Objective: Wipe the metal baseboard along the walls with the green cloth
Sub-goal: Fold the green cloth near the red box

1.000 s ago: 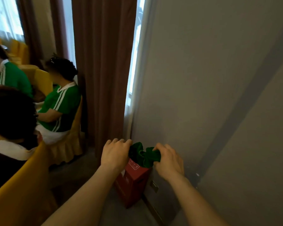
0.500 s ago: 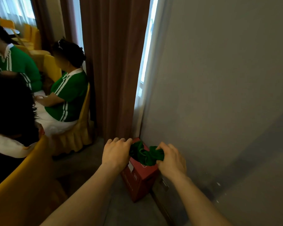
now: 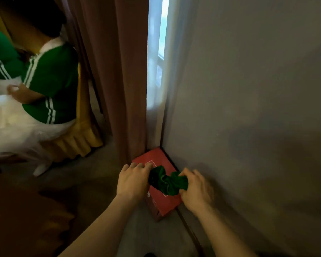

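- Gripping the cloth [image 3: 168,182] from either end, both hands sit low in the frame, forearms reaching in from the bottom edge.
- Left hand [image 3: 132,181] is curled closed over the cloth's left end, knuckles up, fingers folded down out of sight.
- Right hand [image 3: 195,190] is closed round the right end, slightly blurred; its thumb presses on the bunched green fabric.
- Cloth is scrunched into a twisted wad between the two hands, held above the box [image 3: 156,160].
- Box is red, standing on the floor in the corner, against the wall [image 3: 248,108]; a white outlined mark shows on its top, too blurred to read.
- Baseboard [image 3: 188,227] runs as a dark strip along the wall's foot, below the right wrist; the cloth is not touching it.
- Curtain [image 3: 117,71] hangs brown behind the box, beside a bright window slit.
- Seated people in green striped shirts are at far left, blurred.
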